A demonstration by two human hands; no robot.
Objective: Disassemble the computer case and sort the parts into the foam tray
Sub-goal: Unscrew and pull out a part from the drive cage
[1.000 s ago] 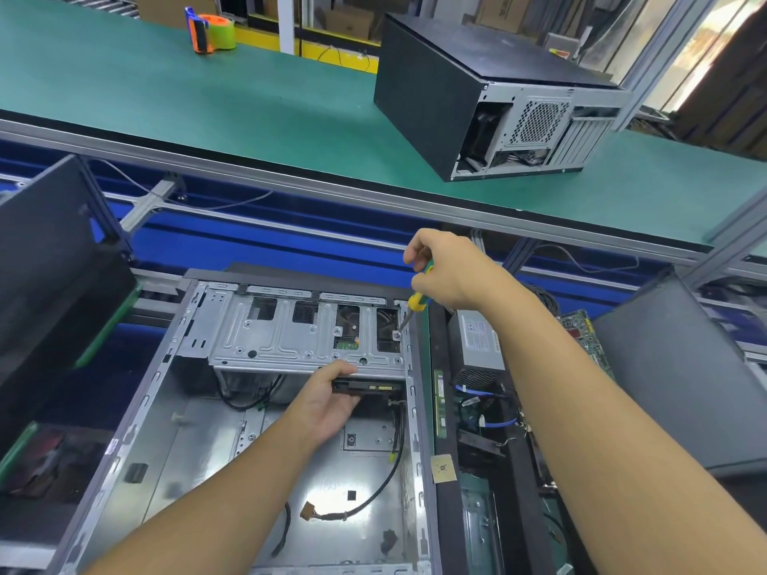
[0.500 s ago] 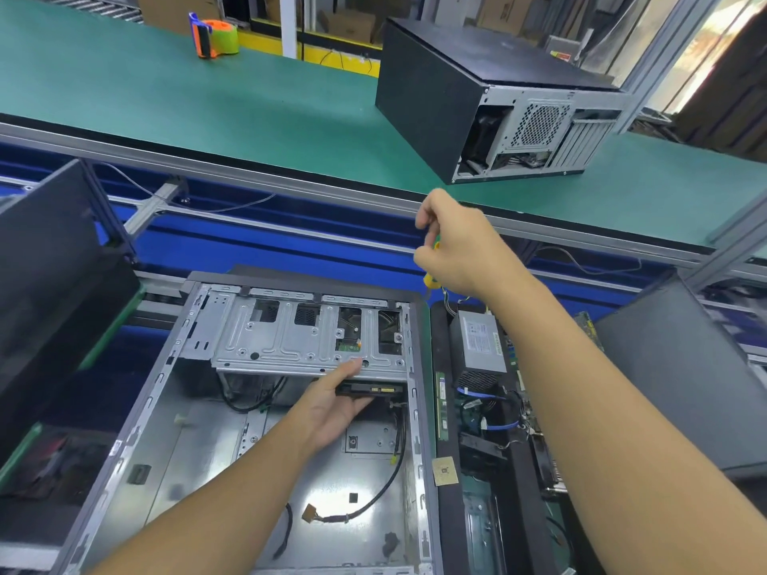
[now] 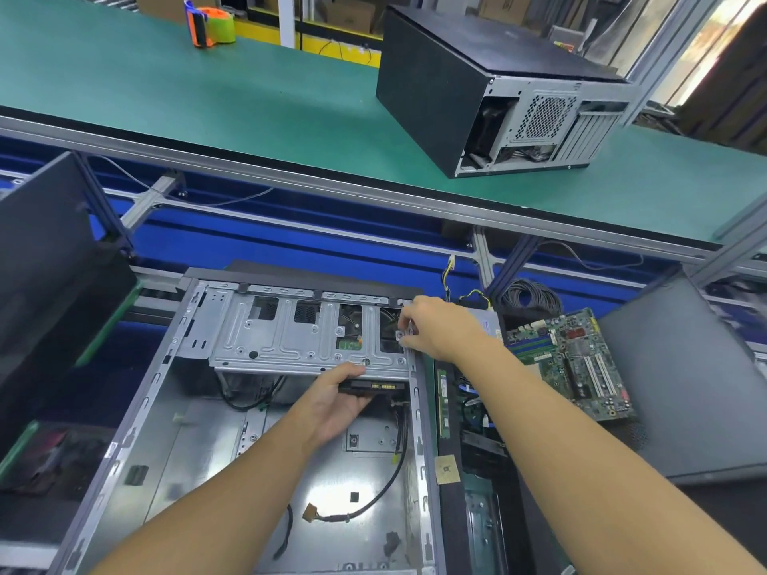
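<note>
While left hand [image 3: 332, 402] cradles the drive [image 3: 375, 386], right hand [image 3: 431, 325] pinches the cage [image 3: 290, 342].

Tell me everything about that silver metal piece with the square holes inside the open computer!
The silver drive cage is stamped sheet metal with raised ribs, screw holes and four dark rectangular cutouts in a row. It lies flat across the far end of the open case. The right hand touches its right edge; the left hand grips a black drive just under its near edge.
</note>
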